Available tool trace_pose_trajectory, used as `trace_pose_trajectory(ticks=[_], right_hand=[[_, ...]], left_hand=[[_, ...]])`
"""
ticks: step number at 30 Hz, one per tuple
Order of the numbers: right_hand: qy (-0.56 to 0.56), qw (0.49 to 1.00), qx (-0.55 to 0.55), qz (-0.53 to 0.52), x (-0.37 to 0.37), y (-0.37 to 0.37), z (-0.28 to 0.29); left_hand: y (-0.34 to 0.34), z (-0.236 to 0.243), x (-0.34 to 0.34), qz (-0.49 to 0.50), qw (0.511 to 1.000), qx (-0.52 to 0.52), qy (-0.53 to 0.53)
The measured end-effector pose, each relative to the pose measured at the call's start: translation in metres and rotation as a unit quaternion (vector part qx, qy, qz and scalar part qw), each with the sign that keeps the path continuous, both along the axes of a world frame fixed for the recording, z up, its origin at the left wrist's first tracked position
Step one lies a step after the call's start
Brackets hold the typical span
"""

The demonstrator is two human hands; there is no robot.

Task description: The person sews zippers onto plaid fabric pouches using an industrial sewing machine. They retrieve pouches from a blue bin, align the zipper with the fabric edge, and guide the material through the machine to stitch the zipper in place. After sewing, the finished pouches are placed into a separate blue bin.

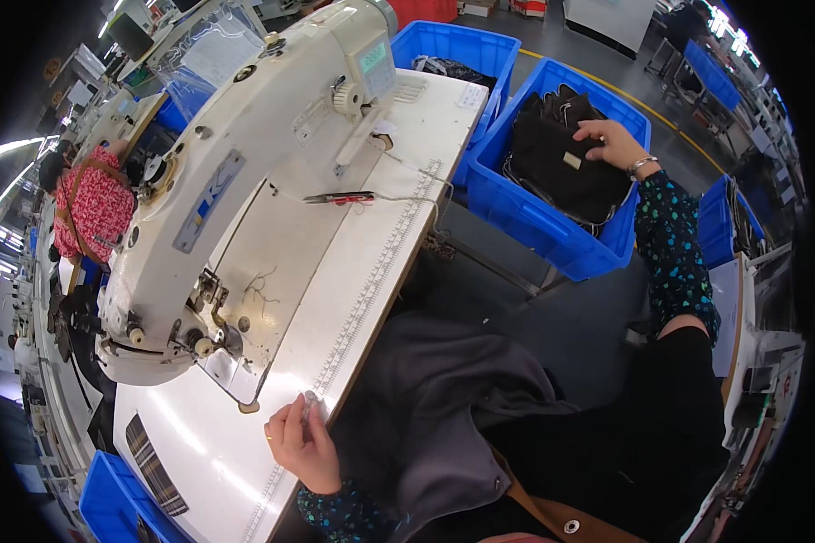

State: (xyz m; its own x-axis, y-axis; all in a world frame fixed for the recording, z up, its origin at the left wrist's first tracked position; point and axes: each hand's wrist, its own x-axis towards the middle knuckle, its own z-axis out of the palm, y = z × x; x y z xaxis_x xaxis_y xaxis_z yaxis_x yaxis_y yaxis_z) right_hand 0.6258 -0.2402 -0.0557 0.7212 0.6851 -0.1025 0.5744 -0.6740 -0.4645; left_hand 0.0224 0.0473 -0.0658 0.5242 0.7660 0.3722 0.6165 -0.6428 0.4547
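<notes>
My left hand point(304, 450) is closed at the front edge of the white sewing table point(362, 262). Between its fingertips is a small translucent, crumpled piece point(311, 407), too small to name. Off to the right, my right hand point(611, 145) reaches over a blue crate point(552, 240), its thumb and fingers apart at the top of the dark fabric pieces point(552, 181). A small pale label point(571, 160) shows on the top piece. Whether the fingers touch the fabric, I cannot tell.
A white industrial sewing machine point(244, 118) stands on the table. Red-handled thread snips point(340, 197) lie behind its needle area. A plaid fabric strip point(154, 462) is at the near left. More blue crates point(457, 36) surround the table. A person in red point(95, 204) sits at far left.
</notes>
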Motion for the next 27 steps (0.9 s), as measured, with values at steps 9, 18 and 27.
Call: trace_pose_trajectory(ticks=[9,18,27], right_hand=[[0.042,0.952,-0.303,0.017,-0.011,-0.035,-0.166],[0.225,0.968,-0.018,0.105,0.056,-0.058,-0.195],[-0.074,0.991,-0.067,0.093,0.12,-0.03,-0.152]], left_hand=[[-0.012,0.0,0.015,-0.006,0.999,0.041,0.005],[0.017,0.036,-0.02,-0.042,0.985,-0.166,-0.018],[0.13,0.026,-0.219,0.396,0.881,0.157,0.206]])
